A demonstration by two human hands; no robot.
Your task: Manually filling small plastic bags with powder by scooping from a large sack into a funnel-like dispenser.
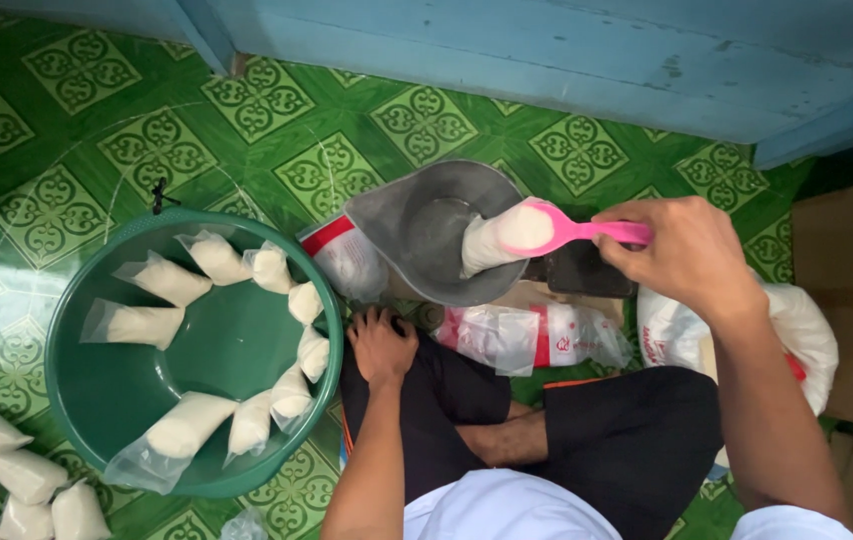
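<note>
Sitting on a green patterned tile floor (147,140) with a blue wall (547,60) across the top, right hand (682,250) clenched on a pink scoop (557,230) of white powder over the grey pan (417,225) mid-frame, left hand (382,345) curled on the knee holding nothing, green basin (97,390) of filled bags lower left.

A green patterned tile floor (97,140) carries a green basin (87,400) and filled white bags (7,480).
</note>
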